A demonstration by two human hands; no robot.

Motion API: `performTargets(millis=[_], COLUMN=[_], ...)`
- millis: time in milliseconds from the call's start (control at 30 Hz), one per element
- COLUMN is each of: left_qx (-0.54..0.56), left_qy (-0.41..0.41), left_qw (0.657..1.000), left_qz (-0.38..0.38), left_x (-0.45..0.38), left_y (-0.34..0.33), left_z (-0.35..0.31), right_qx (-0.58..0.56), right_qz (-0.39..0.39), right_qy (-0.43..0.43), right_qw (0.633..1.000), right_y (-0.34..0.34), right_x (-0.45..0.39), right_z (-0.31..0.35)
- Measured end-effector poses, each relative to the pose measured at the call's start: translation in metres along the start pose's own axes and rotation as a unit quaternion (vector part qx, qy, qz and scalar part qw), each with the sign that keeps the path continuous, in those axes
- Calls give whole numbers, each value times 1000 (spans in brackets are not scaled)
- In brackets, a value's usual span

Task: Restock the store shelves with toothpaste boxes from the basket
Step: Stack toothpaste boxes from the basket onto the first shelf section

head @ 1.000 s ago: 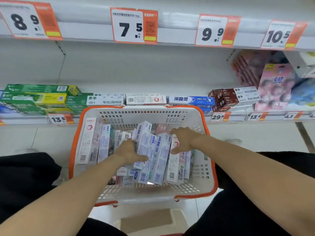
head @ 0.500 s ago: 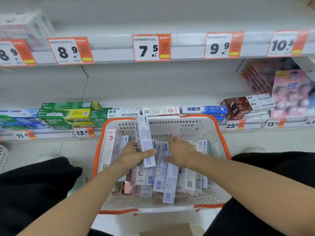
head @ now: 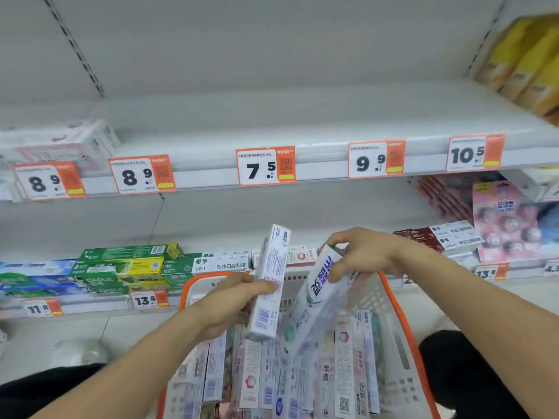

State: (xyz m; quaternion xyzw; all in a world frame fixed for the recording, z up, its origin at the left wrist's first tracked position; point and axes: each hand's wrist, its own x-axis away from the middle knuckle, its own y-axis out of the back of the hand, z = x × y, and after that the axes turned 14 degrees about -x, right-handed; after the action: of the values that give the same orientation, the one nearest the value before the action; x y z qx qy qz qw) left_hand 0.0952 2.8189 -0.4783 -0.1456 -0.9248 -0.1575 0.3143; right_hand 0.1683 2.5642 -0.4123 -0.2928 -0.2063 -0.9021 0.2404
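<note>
Your left hand [head: 233, 300] has its fingers [head: 260, 287] curled round a white, purple-printed toothpaste carton [head: 270, 285], gripped near its lower half and standing almost upright above the basket. Your right hand [head: 363, 252] pinches the top end of a second white carton with bold blue lettering [head: 322, 279]; it hangs tilted, lower end down among the stock. One box per hand, probably to shelve two per trip.

Both cartons sit over the white plastic basket with orange rim [head: 393, 300], which is packed with more cartons standing on end [head: 344, 358]. Looks like early in the restock.

The white metal shelf behind the 7.5 price tag [head: 266, 166] has bare space, a likely target; I can't confirm which tag matches.

Motion blur smears the basket contents, so brands there are unreadable. The basket's near edge is cut off at the bottom, and your right thumb is hidden.
</note>
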Motion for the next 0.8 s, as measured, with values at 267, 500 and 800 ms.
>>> performTargets(millis=[267,500,800], left_qx=[-101,-129,25], left_qy=[-121,-208,-165], left_qw=[986,969,983], left_qz=[58,41,79], left_x=[46,40,31], left_y=[21,11,-3], left_z=[-73,-97,-102], right_qx=[-215,-330,-383], right_qz=[12,-8,-94], right_qy=[115,150,193], right_qw=[970,932,899], right_y=[52,31,19], right_x=[42,34,36], right_z=[28,38,49])
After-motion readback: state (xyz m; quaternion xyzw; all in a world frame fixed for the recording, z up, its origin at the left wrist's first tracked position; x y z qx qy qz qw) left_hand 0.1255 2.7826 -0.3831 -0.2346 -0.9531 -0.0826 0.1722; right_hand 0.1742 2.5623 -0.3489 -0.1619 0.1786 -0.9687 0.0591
